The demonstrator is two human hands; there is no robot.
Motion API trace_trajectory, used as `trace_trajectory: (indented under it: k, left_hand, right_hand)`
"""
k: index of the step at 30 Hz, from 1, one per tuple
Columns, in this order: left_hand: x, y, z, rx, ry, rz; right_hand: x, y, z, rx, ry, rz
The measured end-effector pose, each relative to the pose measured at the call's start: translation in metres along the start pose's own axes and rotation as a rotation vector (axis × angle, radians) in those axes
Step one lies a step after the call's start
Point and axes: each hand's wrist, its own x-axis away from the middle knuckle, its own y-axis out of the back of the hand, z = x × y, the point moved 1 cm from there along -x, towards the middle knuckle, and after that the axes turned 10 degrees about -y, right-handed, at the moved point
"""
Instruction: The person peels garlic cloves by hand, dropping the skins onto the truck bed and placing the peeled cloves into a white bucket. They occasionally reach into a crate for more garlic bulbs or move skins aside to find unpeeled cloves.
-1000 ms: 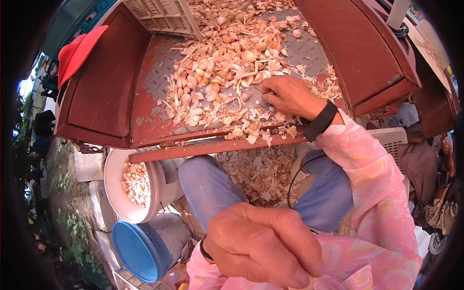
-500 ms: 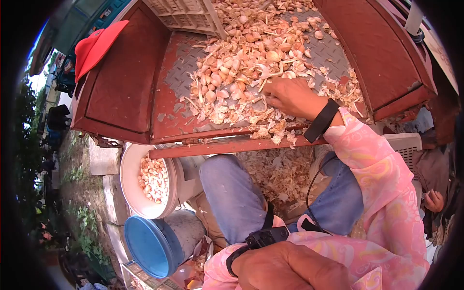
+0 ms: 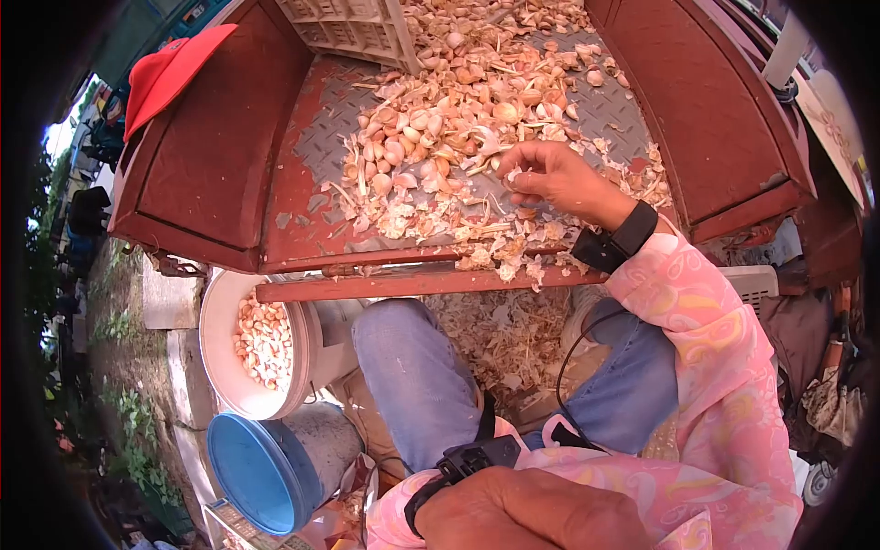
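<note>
My right hand (image 3: 561, 181) is raised a little over the near edge of the garlic heap, thumb and fingers pinched together on a small pale garlic clove (image 3: 517, 174), partly hidden by the fingers. Below and left of it spread loose cloves (image 3: 394, 147), papery skins (image 3: 417, 218) and dry stalks on the metal tread plate (image 3: 323, 137). My left hand (image 3: 536, 507) is close to my body at the bottom of the view, back of the hand up. Its fingers are hidden, so what it holds, if anything, does not show.
Red metal side panels (image 3: 215, 156) flank the truck bed, with a red cap (image 3: 174, 78) on the left one. A plastic crate (image 3: 353, 32) leans at the back. Below left stand a white bucket (image 3: 220, 367) holding cloves and a blue-lidded bucket (image 3: 252, 472). Skins (image 3: 495, 339) litter the ground.
My right hand has lifted off the garlic pile and turned, with a clove now showing in its pinch. The view has shifted slightly; my left hand stays low near my body.
</note>
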Motion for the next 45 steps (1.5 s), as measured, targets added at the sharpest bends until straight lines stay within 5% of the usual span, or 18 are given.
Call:
trace_trajectory:
  k: [2, 4, 5, 6, 9, 13, 21, 30, 40, 42, 45]
  left_hand:
    - [-0.003, 0.011, -0.012, -0.369, 0.127, -0.115]
    - [-0.005, 0.026, -0.025, -0.74, 0.262, -0.225]
    - [-0.003, 0.044, -0.03, -0.784, 0.322, -0.409]
    - [-0.001, 0.063, -0.035, -0.827, 0.381, -0.592]
    - [0.005, 0.086, -0.042, -0.879, 0.356, -0.707]
    - [0.008, 0.094, -0.042, -0.967, 0.35, -0.675]
    - [0.016, 0.106, -0.039, -1.535, 0.344, -0.311]
    - [0.017, 0.109, -0.034, -1.654, 0.384, -0.131]
    - [0.024, 0.11, -0.034, -1.489, 0.454, -0.233]
    - [0.024, 0.108, -0.043, -1.31, 0.505, -0.462]
    - [-0.001, 0.101, -0.103, -1.475, 0.224, -0.527]
  right_hand:
    - [-0.001, 0.004, -0.011, 0.139, 0.014, -0.001]
    - [0.005, 0.001, -0.012, 0.833, 0.406, -0.15]
    - [0.008, -0.003, -0.016, 0.884, 0.484, -0.24]
    - [0.012, -0.005, -0.012, 0.886, 0.483, -0.243]
    - [0.03, -0.012, 0.016, 0.696, 0.618, -0.132]
    - [0.057, -0.028, 0.032, 0.485, 0.867, 0.119]
    - [0.071, -0.03, 0.023, 0.849, 0.744, 0.023]
    - [0.082, -0.033, 0.019, 0.944, 0.64, -0.047]
    - [0.075, -0.032, 0.01, 0.69, 0.458, -0.04]
    - [0.071, -0.029, 0.009, 0.68, 0.413, -0.006]
    - [0.066, -0.018, 0.005, 0.908, 0.351, -0.108]
